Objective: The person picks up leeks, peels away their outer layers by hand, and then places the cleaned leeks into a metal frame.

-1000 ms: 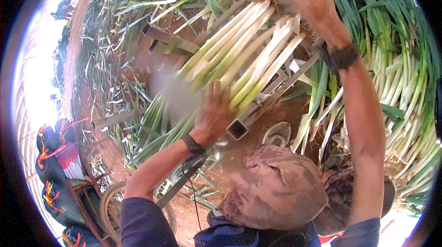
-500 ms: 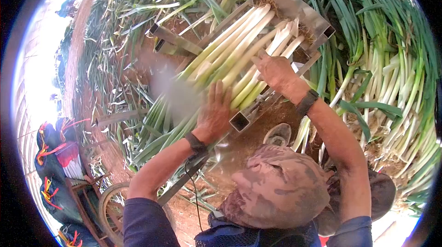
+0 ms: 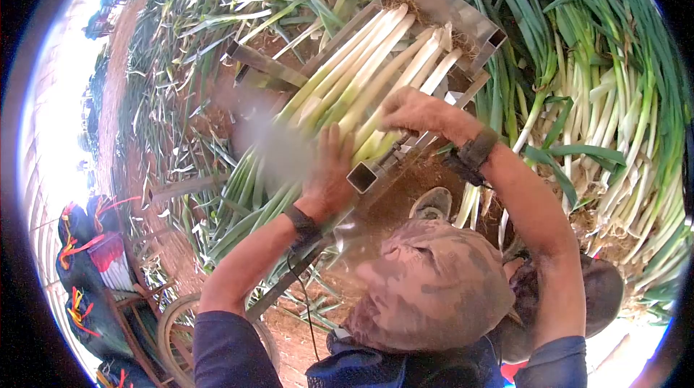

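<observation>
A bundle of long green onions lies slantwise in a metal frame, white rooted ends at the top against a metal end plate. Over the lower, greener stalks my left hand rests flat with its fingers stretched out, open. Higher up, on the right side of the bundle, my right hand is closed, its fingers curled down against the outer stalks. What its fingertips hold, if anything, is hidden. A pale blur covers the stalks left of my left hand. Both wrists wear dark bands.
A large heap of green onions lies at the right. More leaves and stalks cover the soil on the left. A wheel and dark bags with coloured ties are at lower left. A square tube end sticks out beside my left hand.
My right hand has moved down and left along the bundle, and its fingers have curled in. My left hand stays flat on the stalks. The whole view has shifted slightly.
</observation>
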Available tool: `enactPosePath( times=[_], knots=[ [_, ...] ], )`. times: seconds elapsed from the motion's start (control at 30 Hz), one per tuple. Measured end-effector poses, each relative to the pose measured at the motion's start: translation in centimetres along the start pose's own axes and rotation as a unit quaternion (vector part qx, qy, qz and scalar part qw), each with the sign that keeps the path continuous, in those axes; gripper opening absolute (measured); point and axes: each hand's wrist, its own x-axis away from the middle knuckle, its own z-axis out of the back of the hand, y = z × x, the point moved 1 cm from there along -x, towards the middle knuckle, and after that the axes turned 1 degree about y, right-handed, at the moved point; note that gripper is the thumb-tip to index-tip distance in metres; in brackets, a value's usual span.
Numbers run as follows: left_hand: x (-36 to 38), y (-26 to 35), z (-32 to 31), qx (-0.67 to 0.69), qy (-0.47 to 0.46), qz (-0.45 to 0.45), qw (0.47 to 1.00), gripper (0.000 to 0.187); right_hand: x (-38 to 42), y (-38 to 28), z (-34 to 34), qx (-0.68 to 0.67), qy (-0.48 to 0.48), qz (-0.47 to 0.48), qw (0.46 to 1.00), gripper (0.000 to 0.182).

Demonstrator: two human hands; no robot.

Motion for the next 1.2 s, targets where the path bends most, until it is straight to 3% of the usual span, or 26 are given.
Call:
enactPosePath(
  times=[0.03,0.1,0.13,0.27,0.33,0.37,0.43,0.5,0.53,0.57,0.6,0.63,0.67,0.7,0.73,0.77,0.8,0.83,0.9,0.93,1.0,1.07,1.1,1.17,1.2],
  knots=[
    [0.0,0.0,0.0,0.000,0.001,-0.002,1.000,0.071,0.7,-0.7,0.0,0.000,0.002,0.000,1.000,0.028],
    [0.1,-0.1,0.1,0.011,0.008,-0.001,1.000,0.070,2.3,-3.0,0.0,-0.062,-0.005,0.109,0.992,0.025],
    [0.0,0.0,0.6,0.012,0.004,-0.001,1.000,0.070,3.8,-5.2,0.0,-0.079,-0.051,0.053,0.994,0.028],
    [0.0,-0.3,1.8,0.137,0.023,0.038,0.990,0.063,3.3,-4.9,0.7,-0.029,-0.010,0.102,0.994,0.024],
    [0.1,-1.0,0.0,0.076,0.038,0.017,0.996,0.063,5.4,-6.0,2.9,-0.238,0.059,0.139,0.959,0.018],
    [0.1,-1.3,-1.1,0.018,0.052,-0.006,0.998,0.063,6.1,-6.4,4.1,-0.257,0.120,0.163,0.945,0.016],
    [0.1,-1.8,-2.5,0.050,0.074,-0.010,0.996,0.065,9.5,-6.7,7.2,-0.321,0.143,0.237,0.906,0.025],
    [0.0,-2.2,-2.1,0.077,0.102,-0.011,0.992,0.067,12.3,-4.1,8.5,-0.178,0.276,0.302,0.895,0.020],
    [0.0,-2.3,-1.7,0.094,0.082,-0.012,0.992,0.065,14.6,-3.7,8.2,0.041,0.366,0.232,0.900,0.019],
    [-0.2,-2.0,-1.2,0.112,0.060,-0.014,0.992,0.064,15.9,-2.0,7.8,-0.044,0.334,0.148,0.930,0.018],
    [-0.5,-0.7,1.4,0.163,-0.046,0.042,0.985,0.064,16.8,0.9,7.4,-0.131,0.300,0.059,0.943,0.017],
    [-0.6,-0.8,1.2,0.117,-0.090,0.037,0.988,0.062,16.9,5.2,6.8,-0.071,0.261,0.045,0.962,0.019],
    [-0.9,0.3,2.9,0.043,-0.113,-0.038,0.992,0.056,17.3,7.5,4.8,-0.056,0.242,-0.124,0.961,0.016],
    [0.2,-0.5,0.7,0.080,0.028,-0.084,0.993,0.053,18.8,13.0,2.5,-0.118,0.220,-0.087,0.964,0.017],
    [0.3,-1.4,-0.1,0.094,-0.055,-0.039,0.993,0.050,19.7,19.4,1.1,0.083,0.147,0.031,0.985,0.028],
    [-1.0,0.4,4.3,0.123,-0.305,0.092,0.940,0.054,20.8,22.0,-2.1,0.150,0.220,-0.010,0.964,0.030],
    [-0.6,-0.5,3.3,0.103,-0.272,0.045,0.956,0.054,20.2,24.0,-4.2,0.217,0.282,-0.051,0.933,0.033],
    [0.2,-1.9,1.4,0.091,-0.208,-0.002,0.974,0.055,21.7,17.8,-4.0,0.041,0.250,-0.182,0.950,0.032],
    [0.2,-2.9,-0.4,0.065,-0.118,-0.060,0.989,0.055,21.6,17.3,-2.9,0.342,0.163,-0.183,0.907,0.029],
    [0.0,-3.0,-0.9,0.058,-0.103,-0.073,0.990,0.055,22.1,17.1,-2.3,0.340,0.174,-0.188,0.905,0.029],
    [-0.5,-3.3,-1.6,0.049,-0.086,-0.088,0.991,0.055,23.3,16.2,-0.7,0.226,0.342,-0.138,0.902,0.026],
    [-0.7,-3.7,-2.0,0.042,-0.074,-0.100,0.991,0.056,25.0,15.0,2.4,0.216,0.390,-0.178,0.877,0.024],
    [-0.8,-3.9,-2.2,0.037,-0.067,-0.106,0.991,0.056,26.0,14.3,4.1,0.203,0.428,-0.215,0.854,0.023],
    [-1.0,-4.3,-2.7,0.031,-0.059,-0.121,0.990,0.056,29.6,13.6,6.9,0.331,0.477,-0.259,0.772,0.019],
    [-1.1,-4.5,-3.2,0.026,-0.057,-0.125,0.990,0.057,31.6,14.5,8.5,0.361,0.557,-0.177,0.727,0.019]
  ],
)
